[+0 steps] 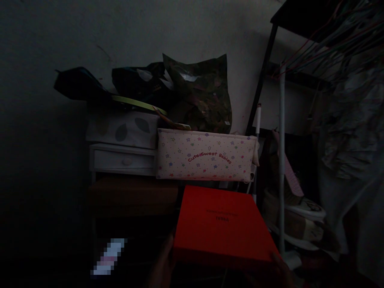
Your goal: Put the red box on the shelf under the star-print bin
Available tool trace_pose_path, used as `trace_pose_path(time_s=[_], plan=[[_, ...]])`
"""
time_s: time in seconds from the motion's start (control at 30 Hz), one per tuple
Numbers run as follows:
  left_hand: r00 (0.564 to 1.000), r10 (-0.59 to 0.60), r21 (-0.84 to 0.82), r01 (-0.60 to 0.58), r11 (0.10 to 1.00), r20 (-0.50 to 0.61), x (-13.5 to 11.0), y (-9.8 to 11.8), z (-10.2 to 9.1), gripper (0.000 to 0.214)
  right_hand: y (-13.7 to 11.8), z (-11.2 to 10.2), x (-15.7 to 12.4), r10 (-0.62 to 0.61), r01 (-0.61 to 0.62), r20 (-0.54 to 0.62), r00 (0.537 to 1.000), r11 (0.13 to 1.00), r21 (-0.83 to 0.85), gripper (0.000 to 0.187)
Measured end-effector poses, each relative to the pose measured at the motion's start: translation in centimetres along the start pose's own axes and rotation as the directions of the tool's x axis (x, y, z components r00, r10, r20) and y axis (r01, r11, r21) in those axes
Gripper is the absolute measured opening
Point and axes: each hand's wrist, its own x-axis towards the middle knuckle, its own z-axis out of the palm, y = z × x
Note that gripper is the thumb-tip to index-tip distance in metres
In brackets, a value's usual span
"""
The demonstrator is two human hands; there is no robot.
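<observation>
Red box front and centre, up in the air between two hands, lid face showing, low in the view! Left hand is at the near left side, right hand at the near right corner, fingers spread wide around the box and holding it; how they sit underneath, the dark hides. For a tidy carry, I'd say: even pressure from both sides, lid level, no squeezing that might buckle the walls, and slow going in this gloom.

Now the surroundings! Just beyond sits the pale bin with its star print, a dark bag standing behind and above it. To its left, a leaf-print box rests on the white drawer unit, black bags heaped above, a brown box below. The obstacle to watch is on the right: a pale pole, close beside the box's edge in this view, with shoes just past it. Any swing that way looks risky.
</observation>
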Motion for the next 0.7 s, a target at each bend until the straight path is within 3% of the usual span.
trace_pose_path(time_s=[0.17,0.27,0.4,0.7], plan=[[0.992,0.087,-0.022,-0.085,0.996,0.092,-0.1,-0.2,-0.1,0.063,-0.9,2.2,2.0,-0.118,0.116,0.055,0.991,0.992,0.045,0.057],[0.978,0.114,-0.021,-0.112,0.994,0.177,-0.2,0.0,0.3,0.067,-1.4,4.1,3.4,-0.053,0.051,0.074,0.996,0.998,0.026,0.059],[0.965,0.152,-0.019,-0.152,0.988,0.215,0.7,0.1,0.3,0.058,-2.3,6.1,5.3,0.046,-0.047,0.139,0.989,0.999,0.005,0.059],[0.954,0.200,-0.031,-0.198,0.980,0.224,2.3,0.7,1.4,0.051,-3.4,9.9,7.7,0.072,-0.068,0.098,0.993,0.997,-0.042,0.080]])
